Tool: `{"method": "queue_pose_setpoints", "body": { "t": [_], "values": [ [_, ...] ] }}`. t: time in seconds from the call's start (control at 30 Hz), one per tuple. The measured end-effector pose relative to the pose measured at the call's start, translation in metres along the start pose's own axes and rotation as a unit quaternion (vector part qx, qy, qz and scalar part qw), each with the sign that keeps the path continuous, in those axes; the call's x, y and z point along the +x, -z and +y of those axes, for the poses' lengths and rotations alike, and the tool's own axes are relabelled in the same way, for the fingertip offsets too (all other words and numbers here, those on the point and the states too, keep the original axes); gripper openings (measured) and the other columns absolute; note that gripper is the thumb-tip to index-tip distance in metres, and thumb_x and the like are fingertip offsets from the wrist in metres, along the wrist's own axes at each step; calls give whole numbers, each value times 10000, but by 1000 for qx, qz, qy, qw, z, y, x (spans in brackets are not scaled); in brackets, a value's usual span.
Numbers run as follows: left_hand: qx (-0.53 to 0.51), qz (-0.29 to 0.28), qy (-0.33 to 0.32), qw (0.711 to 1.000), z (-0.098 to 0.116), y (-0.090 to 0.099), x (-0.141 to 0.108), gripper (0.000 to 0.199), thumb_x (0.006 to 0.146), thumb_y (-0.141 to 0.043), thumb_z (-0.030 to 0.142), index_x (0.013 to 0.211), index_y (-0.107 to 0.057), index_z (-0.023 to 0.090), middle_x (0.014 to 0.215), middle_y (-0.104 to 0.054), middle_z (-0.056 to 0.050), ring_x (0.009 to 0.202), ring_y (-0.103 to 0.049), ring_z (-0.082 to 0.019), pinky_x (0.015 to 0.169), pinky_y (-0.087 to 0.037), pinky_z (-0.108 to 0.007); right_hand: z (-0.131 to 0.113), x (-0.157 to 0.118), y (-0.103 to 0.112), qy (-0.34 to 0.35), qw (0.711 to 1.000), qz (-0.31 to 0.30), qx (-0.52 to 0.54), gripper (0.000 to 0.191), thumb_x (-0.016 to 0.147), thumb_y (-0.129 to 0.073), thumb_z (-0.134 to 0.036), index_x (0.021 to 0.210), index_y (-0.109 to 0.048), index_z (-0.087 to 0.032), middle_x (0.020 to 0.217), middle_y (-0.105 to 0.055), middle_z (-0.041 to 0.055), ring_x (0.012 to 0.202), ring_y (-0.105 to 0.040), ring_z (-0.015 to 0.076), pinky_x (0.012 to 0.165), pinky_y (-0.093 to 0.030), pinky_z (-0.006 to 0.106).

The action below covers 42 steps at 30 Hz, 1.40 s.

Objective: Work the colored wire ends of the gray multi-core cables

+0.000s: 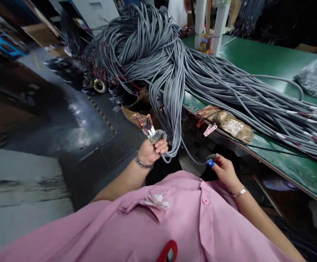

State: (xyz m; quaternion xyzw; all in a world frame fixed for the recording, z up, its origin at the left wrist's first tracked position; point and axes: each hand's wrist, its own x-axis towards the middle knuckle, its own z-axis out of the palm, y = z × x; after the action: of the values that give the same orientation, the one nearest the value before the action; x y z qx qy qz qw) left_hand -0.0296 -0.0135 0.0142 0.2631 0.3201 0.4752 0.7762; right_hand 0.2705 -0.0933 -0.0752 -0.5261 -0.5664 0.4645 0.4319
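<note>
Nearest, bottom of frame: pink shirt (pixel 174 218), w/ a red item at bottom centre, too cropped to ID. Just above, centre: left hand (pixel 151 150) was fisted tight round a bunch of grey cable ends (pixel 158 136), stripped coloured wires (pixel 145 123) fanning up-left out of the fist. Right of centre: right hand (pixel 225 171) had fingers pinched together on a single grey cable end (pixel 212 157) w/ a small blue piece (pixel 210 163) at the fingertips; that cable curved left toward the hanging loop (pixel 171 145).

Further, right half: green bench (pixel 270 62), brown taped bundle (pixel 229 123) near its edge. Big grey cable pile (pixel 153 47) draped off the bench, top centre.

Risk, my read: loops hanging off the edge could snag or drag more of the pile down if tugged; bare wire tips could bend or fray in the tight fist.
</note>
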Motion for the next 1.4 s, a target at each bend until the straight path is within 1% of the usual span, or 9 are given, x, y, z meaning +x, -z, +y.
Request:
{"method": "queue_pose_setpoints", "body": {
  "t": [0.1,0.2,0.3,0.37,0.63,0.87,1.0,1.13,1.4],
  "values": [
    [45,8,-25,999,-4,-4,-3,177,762,-675,302,736,-610,139,485,-420,63,359,-353,-38,427,-345,-203,-7,10,-4,3,1000,22,-2,227,777,-680,-380,882,-693,-180,836,-678,56,762,-615,178,699,-505,307],
    [167,6,-37,985,-30,-20,4,255,704,-735,356,780,-641,131,665,-623,-27,512,-538,-96,464,-374,-205,-33,25,-21,-15,999,-6,46,250,750,-701,-413,836,-683,-179,759,-650,31,630,-574,139,572,-477,259],
    [313,-17,-35,949,-55,-38,14,292,719,-725,404,732,-637,127,580,-593,-7,483,-503,-84,451,-346,-196,-60,36,-35,-76,987,-29,140,300,748,-691,-456,817,-639,-169,666,-612,-1,488,-511,93,463,-421,221],
    [349,-34,-26,936,-64,-45,17,331,738,-697,455,734,-623,133,567,-587,0,467,-498,-80,443,-344,-190,-68,39,-39,-110,974,-24,195,327,738,-694,-472,815,-607,-166,671,-623,1,477,-522,88,453,-423,213],
    [376,-62,46,923,-78,-34,19,411,679,-731,500,828,-624,132,610,-612,-11,484,-556,-96,444,-410,-179,-57,27,-35,-126,951,16,281,359,693,-744,-436,890,-576,-187,672,-611,-33,449,-494,65,450,-429,203],
    [377,-63,50,923,-74,-41,20,381,631,-788,429,792,-644,115,645,-652,-39,535,-612,-133,502,-486,-218,-65,51,-36,-118,971,-31,206,362,650,-763,-468,740,-592,-161,571,-561,-33,434,-450,68,408,-358,194],
    [381,-32,44,923,-71,-37,22,352,657,-767,432,728,-611,125,593,-632,-32,483,-593,-131,447,-450,-210,-63,60,-45,-107,969,-32,220,339,663,-758,-448,703,-587,-159,550,-529,-39,449,-428,65,420,-339,192],
    [312,1,36,949,-72,-31,24,370,662,-756,458,724,-598,130,582,-626,-23,457,-584,-127,443,-472,-227,-57,57,-49,-131,953,-7,272,312,688,-744,-430,712,-578,-167,556,-493,-54,456,-389,59,450,-351,199],
    [266,69,6,961,-76,-34,27,364,667,-747,454,757,-619,125,612,-653,-39,461,-603,-136,411,-445,-211,-59,48,-47,-91,977,22,192,275,721,-717,-425,751,-611,-173,612,-524,-30,500,-402,83,475,-346,223]
  ]
}}
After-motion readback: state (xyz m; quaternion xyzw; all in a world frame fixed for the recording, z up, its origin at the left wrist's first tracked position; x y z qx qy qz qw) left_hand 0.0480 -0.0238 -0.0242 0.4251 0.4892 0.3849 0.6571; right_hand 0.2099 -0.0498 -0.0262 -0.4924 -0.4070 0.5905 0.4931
